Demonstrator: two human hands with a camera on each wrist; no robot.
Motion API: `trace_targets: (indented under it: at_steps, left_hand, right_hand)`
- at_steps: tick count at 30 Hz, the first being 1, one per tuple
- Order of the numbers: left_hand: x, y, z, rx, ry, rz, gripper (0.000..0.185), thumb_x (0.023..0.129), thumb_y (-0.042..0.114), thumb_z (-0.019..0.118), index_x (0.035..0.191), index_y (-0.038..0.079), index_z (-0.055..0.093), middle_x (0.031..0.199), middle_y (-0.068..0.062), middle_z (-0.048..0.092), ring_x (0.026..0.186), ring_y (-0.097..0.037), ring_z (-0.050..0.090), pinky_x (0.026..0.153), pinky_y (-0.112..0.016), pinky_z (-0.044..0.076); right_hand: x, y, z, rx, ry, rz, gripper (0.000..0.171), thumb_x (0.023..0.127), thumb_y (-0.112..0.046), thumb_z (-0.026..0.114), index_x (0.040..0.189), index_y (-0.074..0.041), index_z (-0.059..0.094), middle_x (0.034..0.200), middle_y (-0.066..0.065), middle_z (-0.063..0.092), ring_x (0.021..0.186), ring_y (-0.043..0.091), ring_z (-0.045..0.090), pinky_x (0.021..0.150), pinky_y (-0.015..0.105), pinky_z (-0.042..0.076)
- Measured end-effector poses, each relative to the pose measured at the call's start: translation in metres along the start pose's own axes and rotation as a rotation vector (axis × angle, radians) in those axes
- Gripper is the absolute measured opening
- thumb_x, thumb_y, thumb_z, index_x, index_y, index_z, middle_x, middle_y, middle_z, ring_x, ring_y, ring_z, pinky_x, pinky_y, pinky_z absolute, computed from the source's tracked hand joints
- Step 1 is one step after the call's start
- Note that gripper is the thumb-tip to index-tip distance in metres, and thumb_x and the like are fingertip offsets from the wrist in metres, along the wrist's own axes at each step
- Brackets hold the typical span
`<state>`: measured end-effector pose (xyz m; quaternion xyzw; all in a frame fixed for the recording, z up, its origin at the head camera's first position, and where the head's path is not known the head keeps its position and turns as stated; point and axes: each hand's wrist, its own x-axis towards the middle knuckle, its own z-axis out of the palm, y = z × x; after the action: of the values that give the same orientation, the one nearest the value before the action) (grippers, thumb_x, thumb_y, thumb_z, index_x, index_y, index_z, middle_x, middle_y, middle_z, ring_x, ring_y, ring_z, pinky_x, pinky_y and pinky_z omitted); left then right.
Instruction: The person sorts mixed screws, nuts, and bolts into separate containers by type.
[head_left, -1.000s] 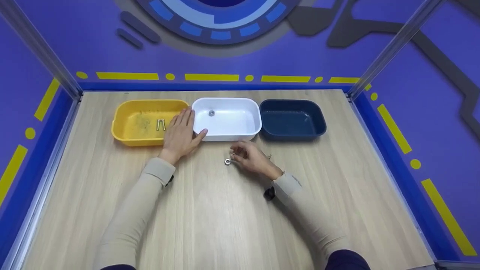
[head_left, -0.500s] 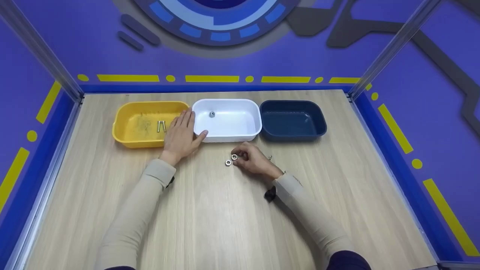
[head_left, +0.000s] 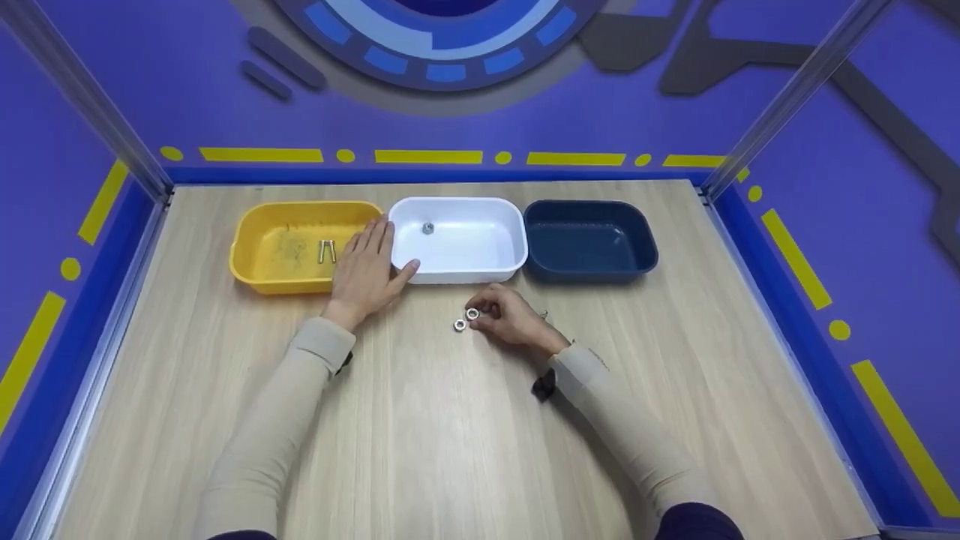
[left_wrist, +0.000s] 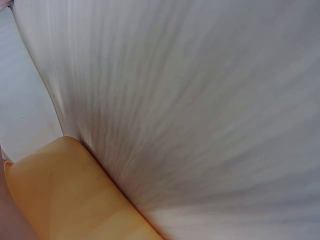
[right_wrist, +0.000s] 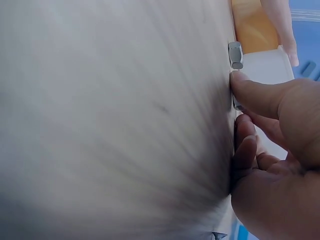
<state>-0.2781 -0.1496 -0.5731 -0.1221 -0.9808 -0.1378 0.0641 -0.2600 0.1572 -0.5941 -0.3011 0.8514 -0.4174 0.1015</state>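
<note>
My left hand (head_left: 364,274) lies with straight fingers across the touching rims of the yellow bin (head_left: 281,286) and the white bin (head_left: 469,277). In front of the white bin, my right hand (head_left: 514,316) pinches a metal hex nut (head_left: 472,314) between thumb and fingertips, low at the table. A second hex nut (head_left: 460,325) sits just left of it, seen edge-on as a nut (right_wrist: 235,55) past the thumb (right_wrist: 257,97) in the right wrist view. There the thumb mostly hides the pinched nut. The left wrist view catches the yellow bin's wall (left_wrist: 85,195), with little of the hand.
Two small metal bolts (head_left: 327,251) lie in the yellow bin, and one nut (head_left: 428,228) in the white bin. A dark blue bin (head_left: 590,276) stands at the right of the row. Another small metal piece (head_left: 545,315) shows behind the right hand. Purple panels (head_left: 465,135) enclose the wooden table (head_left: 442,450).
A second ago the right fingers mostly covered the nut; they have shifted slightly and its face now shows between the fingertips. The left hand has stayed on the bin rims.
</note>
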Motion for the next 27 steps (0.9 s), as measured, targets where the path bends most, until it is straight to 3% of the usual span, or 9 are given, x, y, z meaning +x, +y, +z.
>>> trace_targets:
  at_steps: [8, 15, 27]
  left_hand:
    - [-0.0004, 0.0007, 0.0006, 0.016, 0.005, 0.002, 0.095, 0.107, 0.069, 0.035, 0.168, -0.002, 0.021, 0.178, -0.02, 0.019, 0.165, -0.038, 0.019, 0.135, -0.053, 0.02]
    - [-0.0001, 0.0009, -0.0005, 0.012, 0.013, 0.009, 0.095, 0.107, 0.069, 0.034, 0.168, -0.002, 0.022, 0.177, -0.021, 0.019, 0.165, -0.039, 0.021, 0.135, -0.054, 0.02]
    - [0.0, -0.0001, -0.0005, 0.001, -0.005, 0.001, 0.096, 0.107, 0.071, 0.033, 0.169, -0.001, 0.02, 0.178, -0.019, 0.017, 0.166, -0.037, 0.018, 0.136, -0.053, 0.018]
  right_hand:
    - [0.0001, 0.0013, -0.0014, -0.003, -0.015, -0.029, 0.024, 0.09, -0.003, 0.083, 0.112, 0.004, 0.077, 0.095, 0.019, 0.065, 0.086, 0.027, 0.058, 0.073, 0.019, 0.041]
    - [0.0012, 0.0014, -0.0028, -0.011, -0.02, -0.058, 0.021, 0.091, -0.005, 0.083, 0.11, 0.002, 0.077, 0.093, 0.016, 0.065, 0.085, 0.021, 0.055, 0.073, 0.021, 0.04]
    - [0.0006, 0.0, -0.0043, 0.017, -0.019, -0.006, 0.018, 0.094, -0.008, 0.081, 0.11, 0.0, 0.076, 0.097, 0.012, 0.066, 0.089, 0.015, 0.057, 0.076, 0.022, 0.044]
